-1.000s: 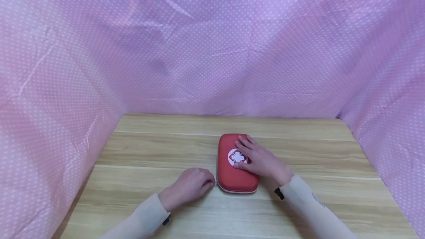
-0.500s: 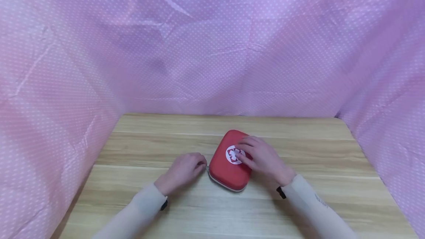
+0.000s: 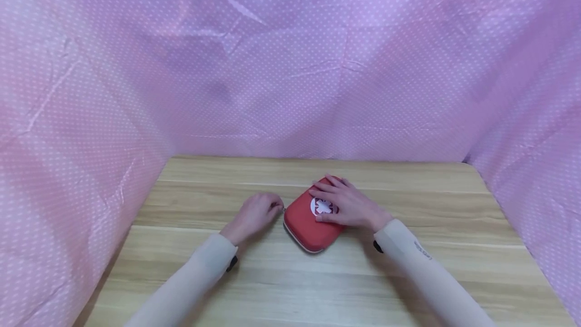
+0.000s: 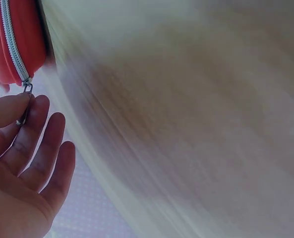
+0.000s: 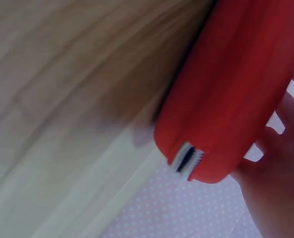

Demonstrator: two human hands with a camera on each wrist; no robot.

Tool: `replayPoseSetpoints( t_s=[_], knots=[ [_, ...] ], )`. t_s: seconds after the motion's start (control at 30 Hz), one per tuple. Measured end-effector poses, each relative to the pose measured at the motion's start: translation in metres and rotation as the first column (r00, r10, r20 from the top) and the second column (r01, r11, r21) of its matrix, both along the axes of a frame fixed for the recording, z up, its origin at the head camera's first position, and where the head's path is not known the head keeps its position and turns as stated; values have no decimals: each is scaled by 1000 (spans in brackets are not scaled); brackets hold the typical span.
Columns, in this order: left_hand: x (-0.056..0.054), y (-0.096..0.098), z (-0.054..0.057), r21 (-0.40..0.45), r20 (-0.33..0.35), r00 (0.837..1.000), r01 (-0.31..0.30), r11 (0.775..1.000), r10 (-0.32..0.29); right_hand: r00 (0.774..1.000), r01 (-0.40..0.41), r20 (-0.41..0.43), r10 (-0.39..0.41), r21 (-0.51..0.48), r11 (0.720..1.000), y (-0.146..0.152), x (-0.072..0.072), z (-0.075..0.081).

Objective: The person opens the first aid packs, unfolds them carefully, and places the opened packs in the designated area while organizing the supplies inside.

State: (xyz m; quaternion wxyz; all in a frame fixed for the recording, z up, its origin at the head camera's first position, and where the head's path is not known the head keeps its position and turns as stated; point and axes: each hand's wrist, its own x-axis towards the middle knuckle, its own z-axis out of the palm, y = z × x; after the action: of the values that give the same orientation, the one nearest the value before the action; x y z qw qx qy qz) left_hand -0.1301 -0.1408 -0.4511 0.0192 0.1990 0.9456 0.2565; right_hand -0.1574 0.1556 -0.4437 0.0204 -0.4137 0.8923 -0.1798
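Note:
A red first-aid case (image 3: 308, 228) with a white cross emblem (image 3: 323, 206) lies flat on the wooden table, turned at an angle. At its left corner, my left hand (image 3: 256, 214) pinches a small metal zipper pull (image 4: 22, 118) between thumb and fingers; the other fingers are loosely bent. In the left wrist view the silver zipper (image 4: 12, 42) runs along the case's side up from that pull. My right hand (image 3: 351, 206) rests on top of the case with its fingers spread over the emblem. A zipper end (image 5: 187, 159) shows in the right wrist view.
The light wood table (image 3: 218, 286) extends around the case on all sides. A pink dotted cloth (image 3: 281, 64) hangs behind the table and along its left and right sides.
The case has turned clockwise under my right hand. My left hand, holding the zipper pull, has moved away from me and slightly left. The right hand has shifted slightly left and away.

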Motion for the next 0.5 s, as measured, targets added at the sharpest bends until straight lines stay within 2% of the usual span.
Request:
replayPoseSetpoints(
  t_s=[0.2,0.5],
  knots=[
    [-11,2,-5,12,-11,999,-33,999,33,999,35,-22,-34,48,998,8,5,0],
    [-18,10,-12,52,3,999,-33,998,33,982,158,-121,-144,115,981,22,28,-4]
  ],
)
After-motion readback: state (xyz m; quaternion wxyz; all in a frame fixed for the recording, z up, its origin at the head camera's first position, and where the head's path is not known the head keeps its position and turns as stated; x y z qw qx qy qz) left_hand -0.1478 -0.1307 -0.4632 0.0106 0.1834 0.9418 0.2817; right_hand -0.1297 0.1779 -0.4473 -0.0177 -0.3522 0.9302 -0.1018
